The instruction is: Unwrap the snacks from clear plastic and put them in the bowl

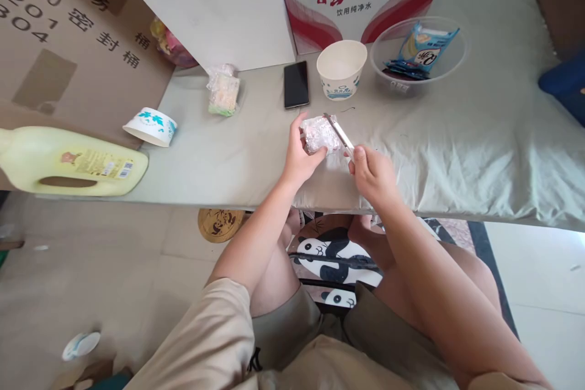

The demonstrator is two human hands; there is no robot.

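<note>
My left hand [301, 161] is closed around the left side of a small packet [316, 134] in clear, crinkled, shiny wrap with pinkish-white contents. Its thumb presses the near side. My right hand [375, 175] grips a slim silver tool with a dark tip [342, 134], perhaps a utility knife; its kind is not clear. The tool slants up and left, its tip at the packet's far right edge. A black phone [296, 85] and a white paper bowl with a blue-green print [342, 70] stand just beyond.
A clear plastic bowl [381, 82] holds blue snack packets [423, 52]. Behind are a white-and-red carton [329, 18] and a brown carton [91, 18]. Wrapped food [223, 94], a tipped paper bowl [152, 127] and a pale yellow jug [105, 161] lie left on the cloth-covered surface [219, 164].
</note>
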